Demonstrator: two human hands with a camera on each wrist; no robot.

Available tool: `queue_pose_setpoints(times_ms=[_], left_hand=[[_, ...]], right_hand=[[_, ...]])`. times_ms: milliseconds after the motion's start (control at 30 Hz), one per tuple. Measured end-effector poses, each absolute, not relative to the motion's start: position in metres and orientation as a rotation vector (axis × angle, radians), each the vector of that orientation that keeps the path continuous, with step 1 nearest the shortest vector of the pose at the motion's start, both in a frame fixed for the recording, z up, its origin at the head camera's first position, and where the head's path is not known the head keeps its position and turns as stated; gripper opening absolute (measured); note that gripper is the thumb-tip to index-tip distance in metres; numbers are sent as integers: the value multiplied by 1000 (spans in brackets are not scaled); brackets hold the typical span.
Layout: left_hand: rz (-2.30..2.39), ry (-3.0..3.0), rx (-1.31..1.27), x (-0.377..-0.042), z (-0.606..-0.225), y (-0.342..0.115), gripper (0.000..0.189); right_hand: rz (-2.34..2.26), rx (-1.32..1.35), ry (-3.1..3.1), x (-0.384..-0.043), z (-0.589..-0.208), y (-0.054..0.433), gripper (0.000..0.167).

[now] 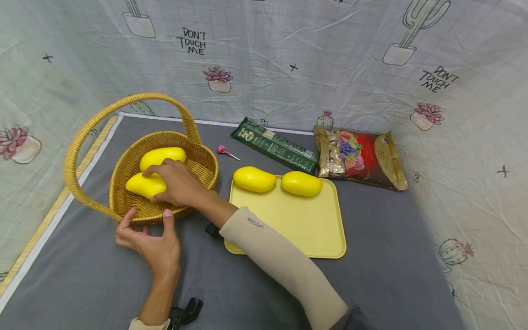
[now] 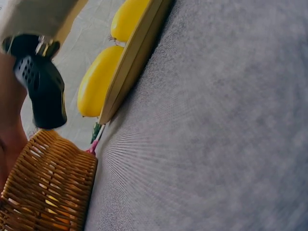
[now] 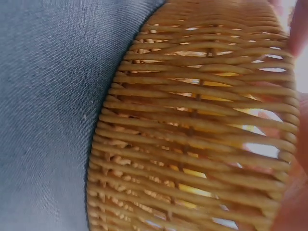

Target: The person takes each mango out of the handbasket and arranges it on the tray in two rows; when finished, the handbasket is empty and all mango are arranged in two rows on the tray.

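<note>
My right hand (image 1: 177, 183) reaches over the rim of a wicker basket (image 1: 206, 160) with a tall arched handle, gripping a yellow mango (image 1: 144, 184) inside it. Just behind lies a second mango (image 1: 162, 156), also in the basket. My left hand (image 1: 154, 245) touches the basket's near rim, its thumb and forefinger spread apart beside the handle's base. In the right wrist view, the woven basket wall (image 3: 192, 120) fills most of the frame, with yellow showing through its gaps. The left wrist view catches the basket's side (image 2: 53, 178) at lower left.
Right of the basket is a yellow tray (image 1: 288, 224) with two mangoes (image 1: 254, 179) along its far edge. A pink lollipop (image 1: 222, 150), a green packet (image 1: 276, 145) and a red-and-gold candy bag (image 1: 360, 158) lie behind. A printed cloth hangs around the table.
</note>
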State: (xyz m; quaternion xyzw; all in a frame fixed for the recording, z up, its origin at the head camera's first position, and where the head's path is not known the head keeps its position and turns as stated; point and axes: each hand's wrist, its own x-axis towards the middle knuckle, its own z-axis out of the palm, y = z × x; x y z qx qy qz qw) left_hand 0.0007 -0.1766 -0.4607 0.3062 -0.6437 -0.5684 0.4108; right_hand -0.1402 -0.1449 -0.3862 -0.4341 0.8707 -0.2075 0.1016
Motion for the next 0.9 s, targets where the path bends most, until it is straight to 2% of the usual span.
queue_pose_setpoints(times_ms=[433, 900], left_hand=[[-1408, -1632, 758, -2, -466, -180, 72], [-1412, -1637, 768, 0, -462, -177, 71]], right_hand=[[-871, -1252, 2623, -130, -358, -93, 65], [-1093, -1274, 2632, -115, -354, -29, 62]])
